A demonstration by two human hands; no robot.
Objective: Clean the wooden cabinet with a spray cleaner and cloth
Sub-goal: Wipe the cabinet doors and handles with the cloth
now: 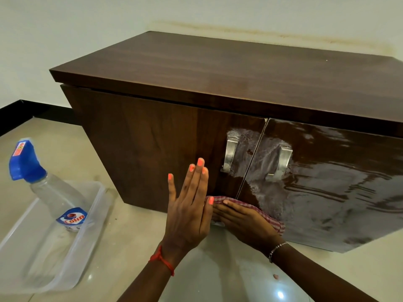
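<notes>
Red-checked cloth [270, 217] is being pressed under flat fingers of the right hand [244, 222], wiping the dark wooden cabinet [152, 149]; the left hand [187, 211] is hovering straight-fingered.

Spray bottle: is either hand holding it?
No, the spray bottle sits in the tray, apart from the left hand and the right hand on the cloth.

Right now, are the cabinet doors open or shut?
Shut: the left door and right door lie flush, with only a thin seam between them.
</notes>
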